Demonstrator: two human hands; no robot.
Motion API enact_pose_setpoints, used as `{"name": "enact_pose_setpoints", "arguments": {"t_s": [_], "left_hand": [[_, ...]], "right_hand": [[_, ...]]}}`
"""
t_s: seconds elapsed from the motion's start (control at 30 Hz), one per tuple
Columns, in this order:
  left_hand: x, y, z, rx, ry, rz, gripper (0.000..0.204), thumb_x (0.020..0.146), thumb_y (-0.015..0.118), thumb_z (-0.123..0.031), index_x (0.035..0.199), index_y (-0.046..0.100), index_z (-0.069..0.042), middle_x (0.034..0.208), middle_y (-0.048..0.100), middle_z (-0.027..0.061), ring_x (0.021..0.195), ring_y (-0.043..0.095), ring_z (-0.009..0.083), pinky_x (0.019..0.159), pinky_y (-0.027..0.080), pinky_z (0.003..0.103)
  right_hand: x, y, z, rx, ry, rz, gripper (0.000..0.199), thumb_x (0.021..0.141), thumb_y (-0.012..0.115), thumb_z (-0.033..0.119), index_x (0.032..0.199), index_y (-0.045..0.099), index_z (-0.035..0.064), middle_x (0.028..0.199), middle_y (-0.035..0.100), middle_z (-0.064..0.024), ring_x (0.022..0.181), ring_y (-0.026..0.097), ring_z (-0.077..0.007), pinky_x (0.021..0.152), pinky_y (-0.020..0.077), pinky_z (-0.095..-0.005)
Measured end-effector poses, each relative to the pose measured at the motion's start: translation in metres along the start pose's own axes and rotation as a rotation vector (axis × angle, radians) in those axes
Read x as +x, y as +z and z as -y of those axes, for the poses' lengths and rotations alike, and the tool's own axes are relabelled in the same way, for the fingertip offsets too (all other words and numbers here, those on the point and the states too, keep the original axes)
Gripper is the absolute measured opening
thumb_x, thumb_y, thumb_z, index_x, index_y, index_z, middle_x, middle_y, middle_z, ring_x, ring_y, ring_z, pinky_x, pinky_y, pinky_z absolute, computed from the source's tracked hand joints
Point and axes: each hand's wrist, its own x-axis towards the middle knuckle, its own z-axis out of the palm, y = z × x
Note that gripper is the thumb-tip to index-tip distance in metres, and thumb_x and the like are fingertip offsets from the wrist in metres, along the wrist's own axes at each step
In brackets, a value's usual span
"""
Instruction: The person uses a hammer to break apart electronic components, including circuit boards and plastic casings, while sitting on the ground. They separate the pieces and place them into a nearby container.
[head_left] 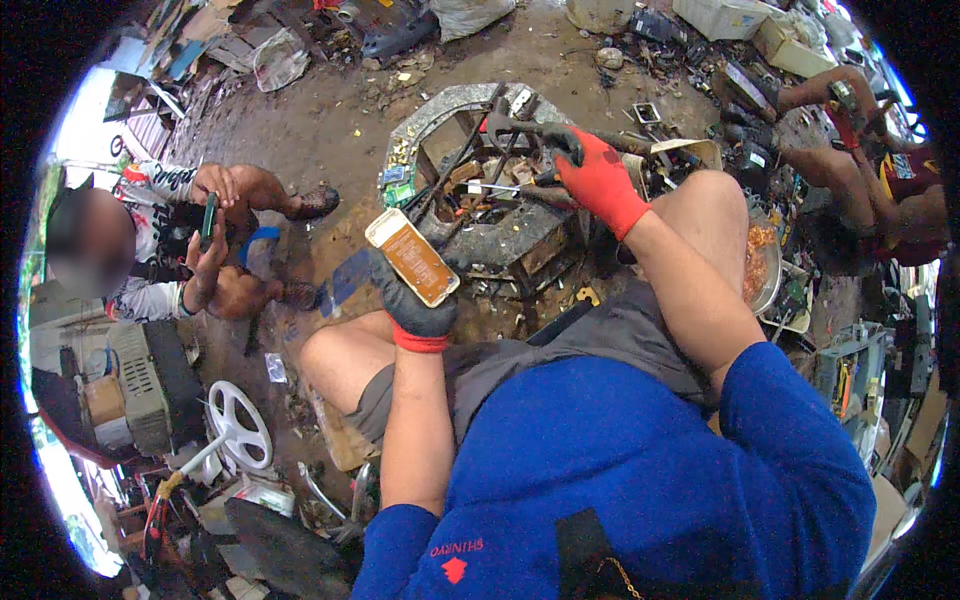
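My left hand [421, 306], in a dark grey glove with a red cuff, holds a flat, phone-shaped device [413, 257]. It has a white frame and an orange-brown face turned upward. My right hand [602, 182], in a red glove with dark fingers, is over the right side of an octagonal stone-like work block [520, 247]. Its fingers curl at the handle of a hammer [497, 128], partly hiding it. Just below, a screwdriver [495, 187] with a pale shaft and dark handle lies across the block's opening. Scraps and small parts fill that opening.
A person [150, 240] sits at left holding a thin dark object; another [880, 190] sits at right. A metal bowl [768, 285] of copper-coloured bits stands beside my right knee. A white steering-wheel-like wheel [240, 425] lies lower left. Small green boards [397, 185] rest on the block's rim.
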Motion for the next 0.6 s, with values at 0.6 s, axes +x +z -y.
{"name": "enact_pose_setpoints", "arguments": {"t_s": [0.6], "left_hand": [[0.015, 0.036, 0.021, 1.845, 1.027, 0.379, 0.071, 0.081, 0.064, -0.045, 0.139, 0.046, -0.009, 0.123, 0.060, 0.0151, 0.110, 0.058, 0.0358, 0.100, 0.043, 0.048]], "right_hand": [[-0.021, -0.007, -0.042, -0.319, -0.168, -0.069, 0.047, 0.080, 0.065, 0.041, 0.114, 0.064, 0.0104, 0.112, 0.064, -0.0167, 0.107, 0.062, -0.0320, 0.093, 0.0485, -0.0433]]}}
